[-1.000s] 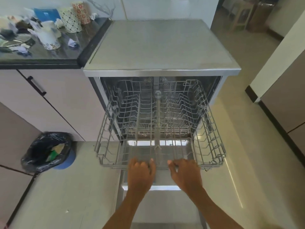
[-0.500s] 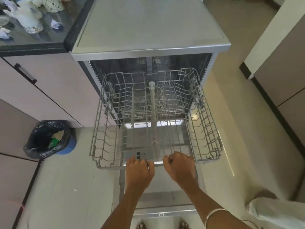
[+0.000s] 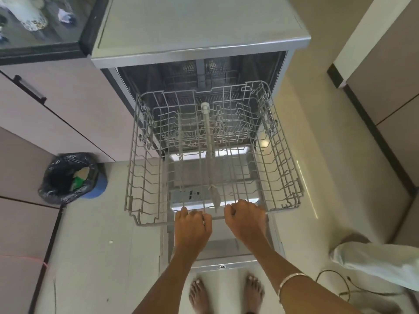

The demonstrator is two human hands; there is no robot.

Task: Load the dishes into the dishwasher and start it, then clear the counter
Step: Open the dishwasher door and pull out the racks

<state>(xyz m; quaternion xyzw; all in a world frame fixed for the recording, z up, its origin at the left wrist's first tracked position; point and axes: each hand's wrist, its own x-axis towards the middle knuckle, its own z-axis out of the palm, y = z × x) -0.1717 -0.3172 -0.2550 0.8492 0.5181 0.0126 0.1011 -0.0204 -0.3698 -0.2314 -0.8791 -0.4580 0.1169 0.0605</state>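
Grey wire dishwasher rack [image 3: 213, 155] stands pulled out over the open door; left hand [image 3: 192, 225] and right hand [image 3: 246, 219] curl fingers round its front rail. Pale tiled floor [image 3: 95, 245] holds a black-lined bin [image 3: 72, 177]; dark worktop [image 3: 45, 26] carries dishes.

Pale tiled floor [image 3: 95, 257] with lined bin [image 3: 72, 177], cable [image 3: 335, 282], open dishwasher [image 3: 199, 30].

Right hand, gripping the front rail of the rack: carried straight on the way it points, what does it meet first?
The right hand points into the empty rack. Its path looks free above the rack floor, probably until the upright tines or back wall near the tub; depth is unclear.
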